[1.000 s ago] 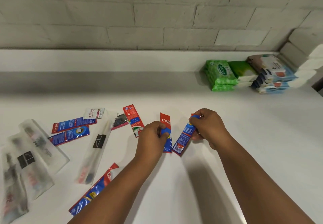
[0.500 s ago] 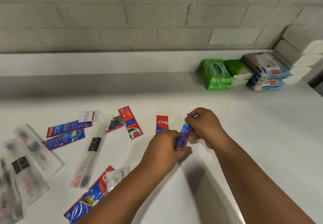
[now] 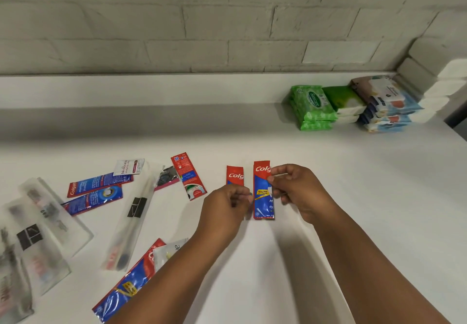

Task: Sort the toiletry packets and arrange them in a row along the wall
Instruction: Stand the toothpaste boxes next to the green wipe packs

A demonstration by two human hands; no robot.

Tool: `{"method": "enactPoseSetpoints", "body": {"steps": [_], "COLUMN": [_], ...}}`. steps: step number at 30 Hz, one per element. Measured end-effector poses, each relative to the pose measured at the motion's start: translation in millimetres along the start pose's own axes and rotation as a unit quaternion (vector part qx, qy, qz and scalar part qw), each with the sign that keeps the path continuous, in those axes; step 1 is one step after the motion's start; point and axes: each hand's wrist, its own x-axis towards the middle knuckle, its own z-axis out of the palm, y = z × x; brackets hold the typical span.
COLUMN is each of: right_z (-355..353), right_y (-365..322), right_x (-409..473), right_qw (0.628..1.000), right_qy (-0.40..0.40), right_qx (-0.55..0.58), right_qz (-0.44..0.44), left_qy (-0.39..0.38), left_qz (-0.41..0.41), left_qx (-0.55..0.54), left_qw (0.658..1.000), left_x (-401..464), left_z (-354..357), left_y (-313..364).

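Both hands work mid-counter: the right hand [image 3: 294, 192] pinches a red-and-blue toothpaste sachet [image 3: 262, 192] by its right edge, and the left hand [image 3: 227, 207], fingers curled, pinches a second sachet [image 3: 235, 175] just beside it, covering its lower half; both lie lengthwise toward the wall. Further left sit another sachet [image 3: 188, 175], two overlapping ones [image 3: 97, 184], a small white packet [image 3: 129, 166] and clear toothbrush sleeves [image 3: 131, 218], loosely scattered; a long sachet [image 3: 126, 285] runs under the left forearm. Green wipe packs [image 3: 312, 107] and blue ones [image 3: 389, 106] are stacked against the white brick wall [image 3: 177, 28] at the far right; the white counter [image 3: 353, 197] carries everything; the sleeves at the left edge are blurred and cut off.
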Motion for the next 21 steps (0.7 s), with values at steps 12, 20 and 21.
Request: {"method": "enactPoseSetpoints", "body": {"steps": [12,20,21], "right_z": [6.5,10.5,8.6], "right_y": [29.4,51.2,50.8], "right_x": [-6.3,-14.3,-8.4], "right_qw": [0.915,0.774,0.775], "right_qy": [0.102,0.100,0.114], "right_qx": [-0.331,-0.525,-0.524], "right_qz": [-0.205,-0.339,-0.334], "left_qy": [0.007,-0.019,-0.019], "left_qz": [0.209,0.197,0.199], "left_qx": [0.389,0.418,0.427], "left_qw": [0.897,0.887,0.882], "left_x": [-1.2,14.3,18.3], "left_z": [-19.6,-8.7,-6.8], "left_y": [-18.6,-14.2,-12.8]}}
